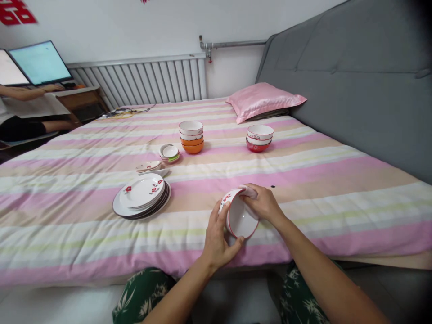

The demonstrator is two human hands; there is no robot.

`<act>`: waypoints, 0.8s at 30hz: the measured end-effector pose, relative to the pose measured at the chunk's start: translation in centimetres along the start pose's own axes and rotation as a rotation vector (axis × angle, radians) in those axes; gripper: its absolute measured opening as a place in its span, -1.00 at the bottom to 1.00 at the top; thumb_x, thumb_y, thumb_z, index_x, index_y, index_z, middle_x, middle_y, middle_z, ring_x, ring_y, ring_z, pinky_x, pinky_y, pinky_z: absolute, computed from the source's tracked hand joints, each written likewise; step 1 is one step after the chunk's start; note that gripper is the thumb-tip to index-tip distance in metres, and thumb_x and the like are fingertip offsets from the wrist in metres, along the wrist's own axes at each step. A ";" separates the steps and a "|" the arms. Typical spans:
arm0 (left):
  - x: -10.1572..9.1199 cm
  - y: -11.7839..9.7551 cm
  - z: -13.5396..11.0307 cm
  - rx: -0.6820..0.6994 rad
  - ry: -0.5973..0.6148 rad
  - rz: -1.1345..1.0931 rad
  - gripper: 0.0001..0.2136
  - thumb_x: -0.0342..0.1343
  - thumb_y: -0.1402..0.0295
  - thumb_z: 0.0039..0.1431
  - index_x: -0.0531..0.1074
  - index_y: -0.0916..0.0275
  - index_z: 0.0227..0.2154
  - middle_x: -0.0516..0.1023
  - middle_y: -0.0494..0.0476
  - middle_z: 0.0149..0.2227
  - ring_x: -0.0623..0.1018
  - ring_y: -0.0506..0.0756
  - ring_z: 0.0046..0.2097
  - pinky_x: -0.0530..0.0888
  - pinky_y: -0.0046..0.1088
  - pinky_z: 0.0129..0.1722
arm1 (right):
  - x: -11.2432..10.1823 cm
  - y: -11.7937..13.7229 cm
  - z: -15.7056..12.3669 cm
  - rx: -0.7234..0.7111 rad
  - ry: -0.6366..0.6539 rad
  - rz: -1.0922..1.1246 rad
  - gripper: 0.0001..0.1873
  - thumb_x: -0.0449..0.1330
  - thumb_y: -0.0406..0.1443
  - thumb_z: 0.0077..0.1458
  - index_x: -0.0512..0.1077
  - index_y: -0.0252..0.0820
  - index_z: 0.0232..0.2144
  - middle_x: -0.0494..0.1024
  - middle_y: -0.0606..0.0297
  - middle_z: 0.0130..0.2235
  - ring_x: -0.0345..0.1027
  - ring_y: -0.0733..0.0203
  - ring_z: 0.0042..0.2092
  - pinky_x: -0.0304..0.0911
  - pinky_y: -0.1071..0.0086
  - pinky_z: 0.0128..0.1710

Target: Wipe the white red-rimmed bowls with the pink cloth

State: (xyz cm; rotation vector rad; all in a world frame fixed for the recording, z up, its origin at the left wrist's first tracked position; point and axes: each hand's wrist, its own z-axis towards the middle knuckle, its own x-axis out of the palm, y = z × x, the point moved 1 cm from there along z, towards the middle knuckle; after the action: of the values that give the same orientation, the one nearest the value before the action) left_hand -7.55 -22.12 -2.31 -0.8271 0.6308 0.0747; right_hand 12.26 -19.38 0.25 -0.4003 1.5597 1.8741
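Note:
A white bowl point(243, 218) with a red rim and red flowers is tilted on its side near the bed's front edge, its mouth facing me. My left hand point(218, 238) grips it from the left, fingers on the outer wall and thumb at the lower rim. At the upper right rim, my right hand point(265, 202) is closed on a pale pinkish cloth point(249, 191), pressed over the bowl's edge. Part of the cloth is hidden by the fingers. Left of the bowl lies a stack of plates point(143, 191), the top ones white with red flowers.
Farther back stand a stack of white and orange bowls point(191, 137) and a stack of white and red bowls point(259, 138). Small dishes point(169, 153) sit near the plates. A pink pillow point(263, 101) lies by the grey headboard point(354, 76). At far left, a person's arm point(27, 93) reaches along a desk.

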 end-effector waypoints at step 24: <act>-2.5 0.8 1.1 -0.188 0.027 -0.361 -0.15 0.25 0.07 -0.09 0.01 0.24 0.22 0.16 0.35 0.24 0.21 0.35 0.24 0.16 0.01 0.21 | 0.9 3.4 -2.8 -0.642 -0.219 0.049 -0.64 0.09 -0.39 0.10 0.50 0.05 -0.10 0.57 0.33 -0.08 0.45 0.13 -0.03 0.37 0.21 0.01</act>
State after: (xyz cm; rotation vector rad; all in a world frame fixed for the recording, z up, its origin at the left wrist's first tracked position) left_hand -9.32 -20.33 -0.91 -1.1143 0.4956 -0.2083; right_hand 8.95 -22.09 1.56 -0.4138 0.8058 2.3451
